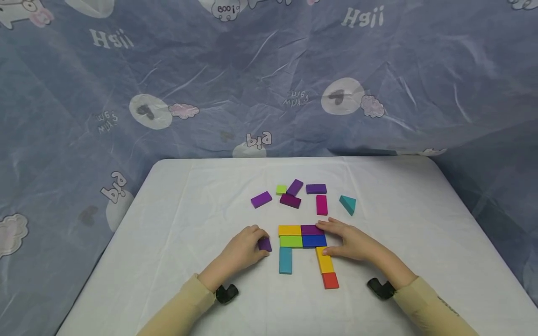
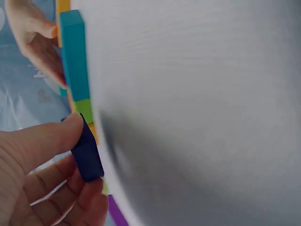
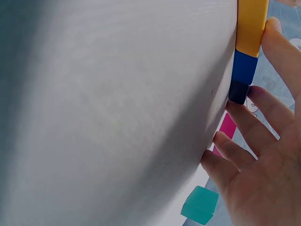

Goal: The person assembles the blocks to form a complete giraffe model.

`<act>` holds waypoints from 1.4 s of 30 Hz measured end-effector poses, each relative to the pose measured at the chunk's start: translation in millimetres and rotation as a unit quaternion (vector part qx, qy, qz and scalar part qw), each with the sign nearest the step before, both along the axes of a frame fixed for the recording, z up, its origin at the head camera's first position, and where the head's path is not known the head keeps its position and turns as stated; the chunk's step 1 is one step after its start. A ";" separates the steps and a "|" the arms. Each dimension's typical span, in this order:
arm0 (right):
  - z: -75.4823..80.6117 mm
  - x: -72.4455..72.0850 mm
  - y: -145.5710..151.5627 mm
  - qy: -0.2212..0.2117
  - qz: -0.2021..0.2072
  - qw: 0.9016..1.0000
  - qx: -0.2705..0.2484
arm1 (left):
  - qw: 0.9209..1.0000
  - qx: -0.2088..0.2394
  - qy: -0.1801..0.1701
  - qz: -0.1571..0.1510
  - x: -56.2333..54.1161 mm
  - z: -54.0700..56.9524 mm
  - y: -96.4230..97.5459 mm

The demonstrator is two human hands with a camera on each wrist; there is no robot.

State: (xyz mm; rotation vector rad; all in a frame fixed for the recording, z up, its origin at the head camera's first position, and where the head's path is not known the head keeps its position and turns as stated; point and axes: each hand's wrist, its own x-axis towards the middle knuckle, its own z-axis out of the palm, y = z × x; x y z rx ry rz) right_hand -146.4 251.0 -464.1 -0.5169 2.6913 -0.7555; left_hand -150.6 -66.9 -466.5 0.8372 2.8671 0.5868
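My left hand pinches a purple block between thumb and fingers, just left of a flat block arrangement. In the left wrist view this block looks dark blue-purple. The arrangement has a yellow block and a purple block above a lime green block and a blue block. Below them lie a teal block, a yellow upright block and a red block. My right hand rests fingertips on the arrangement's right side, its thumb touching the yellow upright block, fingers spread.
Behind the arrangement lie several loose blocks: purple, small lime green, dark magenta, pink, and a teal triangle. A white cloth covers the table; a printed blue-grey curtain hangs behind.
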 end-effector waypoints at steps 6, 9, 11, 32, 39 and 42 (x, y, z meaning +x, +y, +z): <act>-0.1 -1.0 0.2 0.000 0.000 1.000 0.006 | 0.998 0.040 -0.017 -0.044 9.5 14.5 -2.8; 0.0 -1.4 0.3 0.000 -0.001 1.000 0.007 | 0.994 0.061 -0.029 -0.085 17.6 19.7 -1.1; -0.5 -1.5 0.4 -0.001 -0.001 1.000 0.006 | 0.992 0.064 -0.037 -0.106 24.0 21.0 1.4; -0.3 0.8 0.3 -0.001 -0.003 1.000 0.004 | 0.984 -0.042 0.025 -0.169 53.7 3.6 21.9; 0.0 -0.3 0.7 -0.002 -0.006 1.000 0.005 | 0.987 -0.034 0.014 -0.155 50.6 3.1 23.3; 0.2 -0.4 1.1 -0.002 -0.004 1.000 0.004 | 0.988 -0.028 0.010 -0.150 49.1 2.4 24.2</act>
